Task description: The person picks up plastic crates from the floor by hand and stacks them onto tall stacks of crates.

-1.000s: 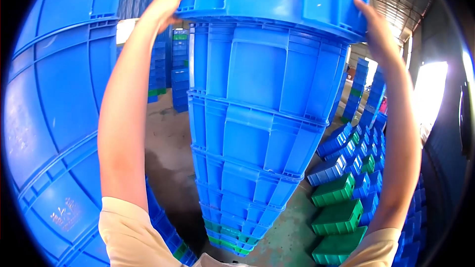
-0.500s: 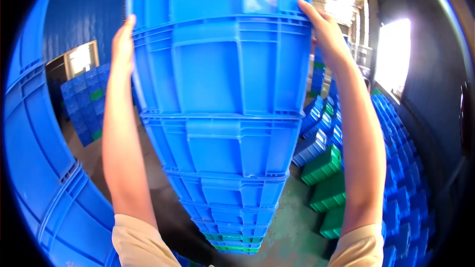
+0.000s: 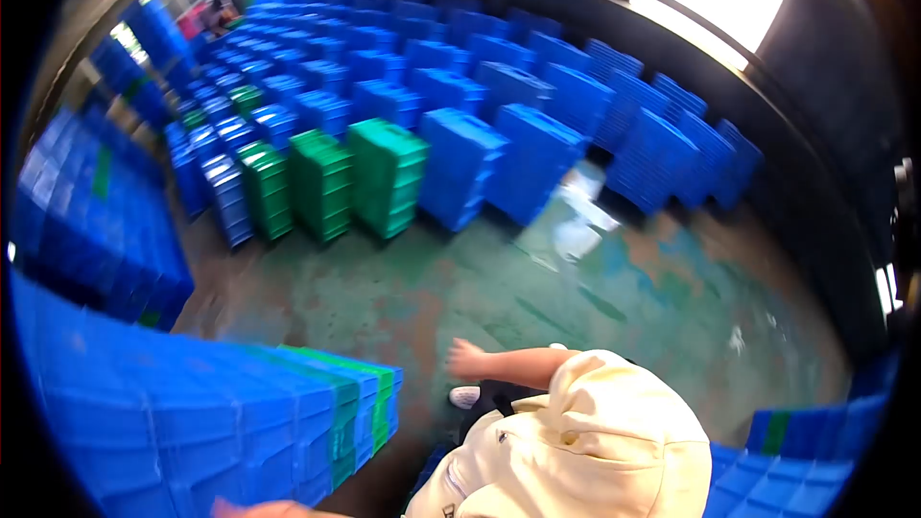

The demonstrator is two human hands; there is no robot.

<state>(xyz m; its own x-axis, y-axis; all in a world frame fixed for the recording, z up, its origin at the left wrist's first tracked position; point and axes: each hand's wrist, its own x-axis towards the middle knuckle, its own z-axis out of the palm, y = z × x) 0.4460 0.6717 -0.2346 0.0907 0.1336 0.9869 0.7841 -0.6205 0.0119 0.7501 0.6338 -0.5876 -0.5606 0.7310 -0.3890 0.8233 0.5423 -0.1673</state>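
Note:
I look down along a tall stack of blue crates [image 3: 192, 422] that fills the lower left; a few green crates [image 3: 345, 412] sit near its base. My right hand [image 3: 467, 360] hangs beside my cream sleeve [image 3: 585, 441], above my white shoe [image 3: 464, 396], blurred, holding nothing and clear of the stack. A sliver of skin from my left arm [image 3: 259, 508] shows at the bottom edge against the stack; the hand itself cannot be made out.
Rows of low blue crate stacks [image 3: 460, 163] and three green stacks [image 3: 384, 173] cover the far floor. Taller blue stacks [image 3: 86, 230] stand at left, more crates [image 3: 806, 460] at lower right. Worn green concrete floor [image 3: 595, 288] lies between.
Both hands held the top blue crate on the tall stack overhead. Now my view has swung down to the floor, my right hand is off the crate and hangs low.

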